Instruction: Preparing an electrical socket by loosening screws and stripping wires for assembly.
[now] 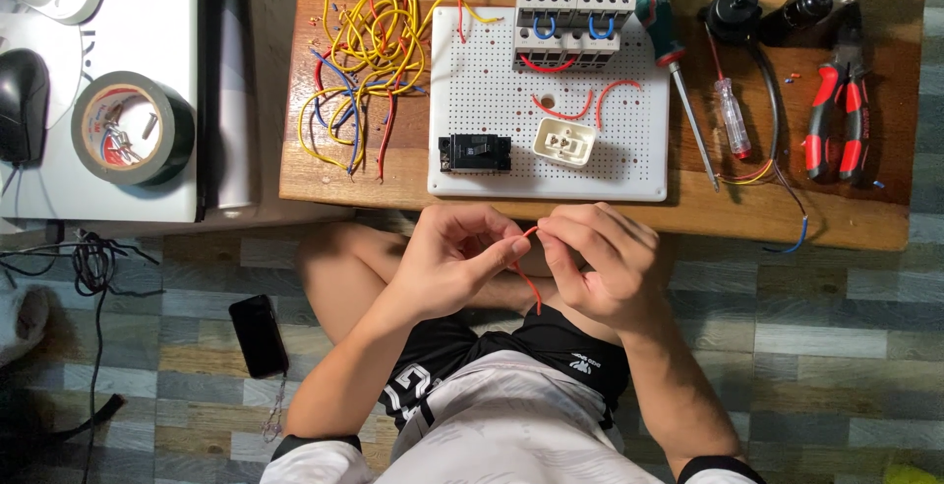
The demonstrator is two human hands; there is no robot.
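Both hands pinch a short red wire [532, 272] between thumb and fingertips: the left hand [454, 260] closes on its upper end, and the right hand [597, 266] grips it just beside, so the fingertips of the two hands nearly touch. The free end of the wire hangs down between the hands, above the person's lap. Just beyond the hands, on a low wooden table [688, 211], lies a white perforated board [482, 71] carrying a black breaker [474, 152], a cream socket [564, 142] and grey contactors [577, 2]. A tangle of loose wires [366, 46] lies left of the board; a screwdriver [669, 41] and red-handled pliers [838, 115] lie to its right.
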